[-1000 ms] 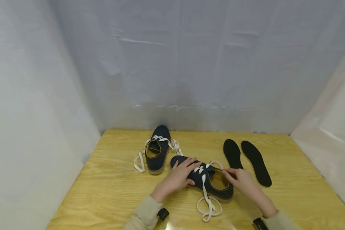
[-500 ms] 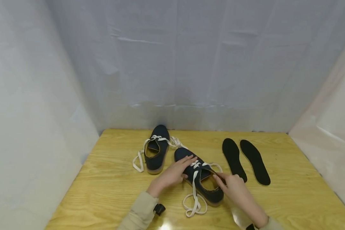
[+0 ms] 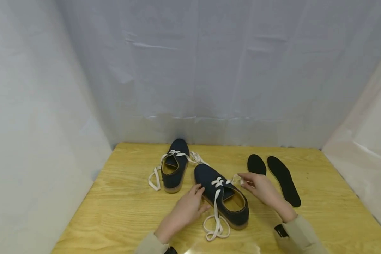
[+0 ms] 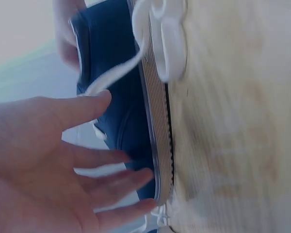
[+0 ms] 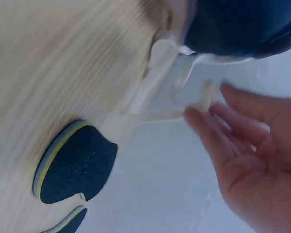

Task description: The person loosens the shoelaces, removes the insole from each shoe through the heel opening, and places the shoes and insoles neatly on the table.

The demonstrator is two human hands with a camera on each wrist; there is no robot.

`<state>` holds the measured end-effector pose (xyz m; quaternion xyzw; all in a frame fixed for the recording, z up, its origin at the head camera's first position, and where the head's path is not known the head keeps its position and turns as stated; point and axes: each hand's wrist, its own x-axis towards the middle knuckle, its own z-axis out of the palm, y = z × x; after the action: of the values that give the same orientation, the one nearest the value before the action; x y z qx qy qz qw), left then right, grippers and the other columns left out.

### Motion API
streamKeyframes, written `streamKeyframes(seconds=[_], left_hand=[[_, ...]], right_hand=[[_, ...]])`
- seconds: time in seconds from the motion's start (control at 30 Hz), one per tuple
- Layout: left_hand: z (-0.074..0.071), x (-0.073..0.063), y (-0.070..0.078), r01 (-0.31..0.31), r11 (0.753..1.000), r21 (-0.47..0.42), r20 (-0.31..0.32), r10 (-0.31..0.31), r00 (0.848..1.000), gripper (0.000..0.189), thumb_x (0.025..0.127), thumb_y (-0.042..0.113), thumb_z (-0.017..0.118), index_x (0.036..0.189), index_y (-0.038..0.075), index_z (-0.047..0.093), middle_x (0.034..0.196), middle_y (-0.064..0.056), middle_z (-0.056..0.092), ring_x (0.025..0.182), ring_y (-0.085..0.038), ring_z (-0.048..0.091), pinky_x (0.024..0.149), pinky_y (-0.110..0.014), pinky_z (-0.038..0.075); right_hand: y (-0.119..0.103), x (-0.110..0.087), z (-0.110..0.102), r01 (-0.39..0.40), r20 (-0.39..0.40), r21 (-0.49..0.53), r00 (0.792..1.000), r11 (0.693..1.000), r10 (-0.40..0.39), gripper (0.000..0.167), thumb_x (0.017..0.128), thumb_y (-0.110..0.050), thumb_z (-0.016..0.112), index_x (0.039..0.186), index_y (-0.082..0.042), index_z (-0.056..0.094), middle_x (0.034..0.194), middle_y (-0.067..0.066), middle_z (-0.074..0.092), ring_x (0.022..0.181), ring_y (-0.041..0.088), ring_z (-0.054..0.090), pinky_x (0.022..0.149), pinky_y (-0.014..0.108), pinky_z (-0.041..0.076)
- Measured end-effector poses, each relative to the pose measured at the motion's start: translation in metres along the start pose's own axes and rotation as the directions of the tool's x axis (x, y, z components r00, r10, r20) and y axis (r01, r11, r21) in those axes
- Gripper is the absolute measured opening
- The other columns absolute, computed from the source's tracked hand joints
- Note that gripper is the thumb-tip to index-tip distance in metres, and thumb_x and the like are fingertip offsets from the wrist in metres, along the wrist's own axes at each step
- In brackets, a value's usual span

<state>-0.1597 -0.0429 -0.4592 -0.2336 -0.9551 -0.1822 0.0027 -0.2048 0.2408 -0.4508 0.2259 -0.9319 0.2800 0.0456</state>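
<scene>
A navy canvas shoe (image 3: pixel 206 175) with a tan sole stands in the middle of the table, toe pointing back and left. My left hand (image 3: pixel 185 211) is beside its left side, fingers spread and loosely straight. In the left wrist view the fingertips (image 4: pixel 144 175) overlap the shoe's side (image 4: pixel 121 92); contact there is unclear. To the right of the shoe, my right hand (image 3: pixel 262 188) pinches a white shoelace (image 5: pixel 207 94) between thumb and fingers. The other lace (image 3: pixel 216 225) trails in loops on the table in front of the shoe.
A second navy shoe (image 3: pixel 175 178) with loose white laces stands behind and to the left. Two black insoles lie at the right: one insole (image 3: pixel 284 181) shows whole, the other insole (image 3: pixel 256 164) is partly hidden by my right hand. Pale sheets (image 3: pixel 190 70) wall the wooden table (image 3: pixel 120 197).
The shoe has turned, its heel swinging left and toward me. My left hand has come off the shoe's top to its side. The right hand has left the shoe's opening and taken a lace.
</scene>
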Motion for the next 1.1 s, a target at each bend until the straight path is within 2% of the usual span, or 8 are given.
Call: streamKeyframes(seconds=[0.13, 0.23, 0.37, 0.47, 0.63, 0.83, 0.97, 1.1], left_hand=[[0.002, -0.01, 0.01, 0.004, 1.0, 0.025, 0.007, -0.004, 1.0, 0.054, 0.091, 0.044, 0.073, 0.121, 0.001, 0.063, 0.123, -0.019, 0.058, 0.096, -0.031, 0.068, 0.076, -0.042, 0.059], [0.006, -0.015, 0.018, -0.034, 0.997, 0.062, 0.061, 0.031, 0.998, 0.055, 0.087, 0.055, 0.074, 0.113, 0.007, 0.064, 0.107, -0.01, 0.059, 0.087, -0.023, 0.066, 0.065, -0.037, 0.056], [0.013, -0.019, 0.025, -0.078, 0.991, 0.113, 0.137, 0.063, 0.989, 0.066, 0.075, 0.065, 0.078, 0.113, 0.013, 0.066, 0.1, -0.003, 0.056, 0.086, -0.018, 0.062, 0.061, -0.033, 0.052], [0.017, -0.019, 0.029, -0.1, 0.985, 0.142, 0.165, 0.076, 0.983, 0.067, 0.069, 0.064, 0.083, 0.113, 0.017, 0.065, 0.098, 0.0, 0.057, 0.085, -0.014, 0.06, 0.06, -0.03, 0.049], [0.021, -0.015, 0.031, -0.135, 0.982, 0.135, 0.142, 0.116, 0.983, 0.041, 0.075, 0.047, 0.088, 0.093, 0.022, 0.062, 0.084, 0.008, 0.056, 0.075, -0.009, 0.057, 0.055, -0.026, 0.044], [0.028, -0.011, 0.026, -0.143, 0.976, 0.164, 0.064, 0.134, 0.989, 0.03, 0.081, 0.037, 0.085, 0.08, 0.022, 0.059, 0.076, 0.007, 0.061, 0.066, -0.011, 0.06, 0.049, -0.028, 0.042], [0.03, -0.009, 0.019, -0.123, 0.981, 0.15, 0.04, 0.118, 0.992, 0.03, 0.081, 0.03, 0.086, 0.075, 0.021, 0.057, 0.07, 0.008, 0.059, 0.059, -0.01, 0.057, 0.047, -0.028, 0.041], [0.026, -0.008, 0.01, -0.095, 0.992, 0.079, -0.006, 0.096, 0.995, 0.029, 0.079, 0.019, 0.083, 0.072, 0.019, 0.055, 0.065, 0.008, 0.054, 0.056, -0.008, 0.051, 0.046, -0.026, 0.04]], right_hand=[[0.011, 0.016, 0.007, 0.051, 0.116, 0.009, 0.992, 0.999, -0.052, 0.047, 0.093, 0.0, 0.071, 0.138, 0.004, 0.059, 0.139, 0.024, 0.059, 0.119, 0.042, 0.063, 0.089, 0.046, 0.058], [0.018, 0.027, 0.016, 0.125, 0.16, -0.075, 0.981, 0.989, -0.111, 0.043, 0.092, 0.002, 0.07, 0.135, 0.002, 0.063, 0.139, 0.023, 0.06, 0.118, 0.041, 0.063, 0.087, 0.046, 0.058], [0.025, 0.036, 0.026, 0.233, 0.197, -0.187, 0.961, 0.954, -0.196, 0.029, 0.097, 0.002, 0.064, 0.125, 0.0, 0.07, 0.129, 0.02, 0.067, 0.095, 0.032, 0.071, 0.075, 0.038, 0.059], [0.026, 0.038, 0.029, 0.269, 0.189, -0.226, 0.955, 0.936, -0.228, 0.021, 0.096, 0.003, 0.064, 0.114, -0.002, 0.074, 0.118, 0.016, 0.07, 0.084, 0.026, 0.071, 0.07, 0.033, 0.058], [0.025, 0.037, 0.03, 0.273, 0.164, -0.246, 0.957, 0.93, -0.238, 0.018, 0.091, 0.005, 0.07, 0.093, -0.012, 0.075, 0.097, 0.003, 0.067, 0.079, 0.018, 0.067, 0.066, 0.029, 0.056], [0.025, 0.036, 0.033, 0.265, 0.203, -0.207, 0.953, 0.942, -0.223, 0.036, 0.096, 0.007, 0.061, 0.071, -0.018, 0.059, 0.068, -0.006, 0.049, 0.058, 0.005, 0.039, 0.054, 0.023, 0.033], [0.026, 0.033, 0.033, 0.231, 0.194, -0.169, 0.961, 0.958, -0.198, 0.034, 0.095, 0.005, 0.061, 0.071, -0.018, 0.06, 0.067, -0.009, 0.051, 0.058, 0.003, 0.037, 0.054, 0.023, 0.032], [0.028, 0.026, 0.028, 0.129, 0.173, -0.086, 0.979, 0.988, -0.113, 0.018, 0.093, 0.004, 0.063, 0.084, -0.011, 0.068, 0.075, -0.007, 0.061, 0.061, 0.003, 0.047, 0.055, 0.023, 0.039]])
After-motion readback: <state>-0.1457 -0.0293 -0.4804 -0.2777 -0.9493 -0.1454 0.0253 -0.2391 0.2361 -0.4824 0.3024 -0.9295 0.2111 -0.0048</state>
